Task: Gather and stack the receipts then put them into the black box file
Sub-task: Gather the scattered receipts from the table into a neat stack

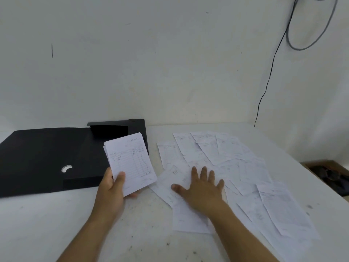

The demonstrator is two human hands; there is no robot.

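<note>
Here the left hand (113, 188) is gripping a stack of receipts (130, 161) just in front of the open black box file (47, 157). The right hand (202, 188) is lying flat, fingers spread, pressing on the loose receipts (245, 167) scattered across the white table (56, 224).

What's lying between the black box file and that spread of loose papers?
In the head view, the left hand holds a stack of receipts between the black box file and the loose receipts.

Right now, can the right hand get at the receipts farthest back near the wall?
Probably yes. The right hand lies flat on the scattered receipts, and nothing stands between it and the far receipts; only loose paper lies in the way. The left hand holds the stack.
</note>
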